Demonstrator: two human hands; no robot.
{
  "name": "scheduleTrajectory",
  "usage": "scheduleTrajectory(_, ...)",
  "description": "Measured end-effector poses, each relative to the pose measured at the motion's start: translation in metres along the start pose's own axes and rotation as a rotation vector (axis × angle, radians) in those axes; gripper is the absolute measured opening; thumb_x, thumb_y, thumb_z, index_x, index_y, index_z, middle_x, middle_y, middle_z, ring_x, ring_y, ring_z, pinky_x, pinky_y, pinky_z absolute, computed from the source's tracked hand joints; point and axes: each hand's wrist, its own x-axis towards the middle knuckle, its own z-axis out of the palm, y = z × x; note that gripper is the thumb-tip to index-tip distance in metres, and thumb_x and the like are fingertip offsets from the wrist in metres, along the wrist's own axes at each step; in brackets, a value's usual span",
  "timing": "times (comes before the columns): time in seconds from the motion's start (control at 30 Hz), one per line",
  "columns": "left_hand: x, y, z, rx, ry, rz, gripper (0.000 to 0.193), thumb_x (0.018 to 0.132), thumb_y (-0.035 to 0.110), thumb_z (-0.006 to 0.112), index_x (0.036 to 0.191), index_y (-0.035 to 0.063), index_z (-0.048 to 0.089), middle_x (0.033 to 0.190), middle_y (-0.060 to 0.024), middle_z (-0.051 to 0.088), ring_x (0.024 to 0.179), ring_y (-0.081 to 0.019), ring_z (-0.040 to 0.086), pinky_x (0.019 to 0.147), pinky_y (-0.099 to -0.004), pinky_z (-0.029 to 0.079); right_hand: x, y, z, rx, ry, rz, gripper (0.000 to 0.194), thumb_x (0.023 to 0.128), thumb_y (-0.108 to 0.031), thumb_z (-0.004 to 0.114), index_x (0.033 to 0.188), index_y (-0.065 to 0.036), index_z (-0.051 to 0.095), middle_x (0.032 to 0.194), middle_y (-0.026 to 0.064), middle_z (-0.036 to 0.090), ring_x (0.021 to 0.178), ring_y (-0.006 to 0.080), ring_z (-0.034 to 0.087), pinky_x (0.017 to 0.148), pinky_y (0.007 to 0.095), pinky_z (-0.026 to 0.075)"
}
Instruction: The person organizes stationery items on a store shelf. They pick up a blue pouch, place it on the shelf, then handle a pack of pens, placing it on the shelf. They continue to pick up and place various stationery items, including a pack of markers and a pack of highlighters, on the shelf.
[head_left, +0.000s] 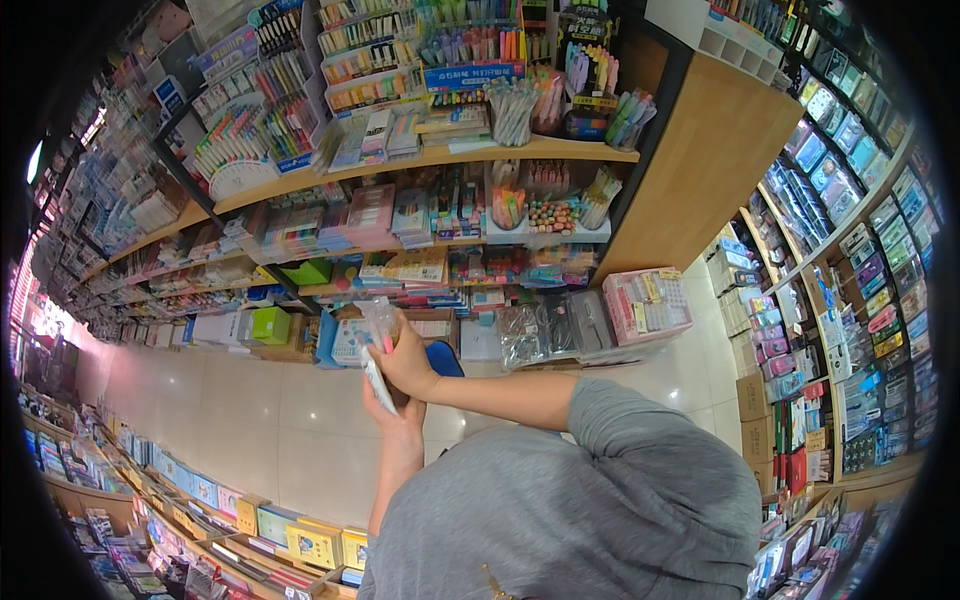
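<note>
My right hand (409, 360) grips a clear plastic packet (380, 319) with a small pink part at its lower end. Just below it, my left hand (397, 416) is closed around a slim white packet (379, 382), which is tilted and seen nearly edge-on. The two hands overlap, and the fingers of each are partly hidden. I cannot tell whether the clear plastic and the white packet are one item. Both are held above the tiled floor, in front of the low shelves.
A wooden shelf unit (435, 156) holds pens, markers and boxed stationery. On the floor side stand a pink box (649, 307), a green box (271, 325) and a blue stool-like object (444, 358). Notebooks (313, 544) line a low shelf behind. Packaged goods hang on the right rack (832, 180).
</note>
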Motion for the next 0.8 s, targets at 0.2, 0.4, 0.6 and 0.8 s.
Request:
scheduleTrajectory(0.2,0.012,0.000,-0.019,0.201,0.018,0.154,0.049,0.094,0.044,0.037,0.125,0.0089,0.049,0.121,-0.0105,0.054,0.109,-0.0266,0.054,0.091,-0.0405,0.046,-0.021,0.004,0.007,0.103,-0.030,0.072,0.054,0.075,-0.015,0.071,0.118,-0.001,0.042,0.103,0.0201,0.058,0.096,0.0315,0.057,0.084,0.0359,0.045)
scheduleTrajectory(0.4,0.018,0.017,-0.035,0.244,-0.118,0.198,0.039,0.094,0.037,0.039,0.112,0.0069,0.055,0.103,-0.0075,0.060,0.094,-0.0194,0.060,0.080,-0.0350,0.050,-0.042,-0.024,-0.003,0.429,-0.223,-0.006,0.059,0.071,-0.006,0.070,0.122,-0.007,0.039,0.104,0.0086,0.053,0.094,0.0159,0.053,0.084,0.0295,0.043)
scheduleTrajectory(0.6,-0.005,0.011,-0.018,0.046,-0.004,0.100,0.034,0.095,0.038,0.038,0.114,0.0143,0.054,0.103,-0.0034,0.060,0.092,-0.0177,0.060,0.078,-0.0345,0.052,-0.023,-0.046,-0.015,0.252,-0.341,-0.335,0.052,0.066,-0.009,0.072,0.112,-0.006,0.048,0.091,0.0089,0.058,0.085,0.0161,0.057,0.075,0.0280,0.046)
scheduleTrajectory(0.8,-0.009,0.022,-0.007,-0.149,0.018,0.050,0.035,0.094,0.038,0.043,0.116,0.0136,0.055,0.105,-0.0031,0.061,0.093,-0.0187,0.060,0.079,-0.0367,0.050,-0.010,-0.053,0.006,0.131,-0.023,-0.227,0.036,0.074,-0.008,0.070,0.103,-0.004,0.049,0.090,0.0057,0.058,0.079,0.0131,0.057,0.069,0.0266,0.047)
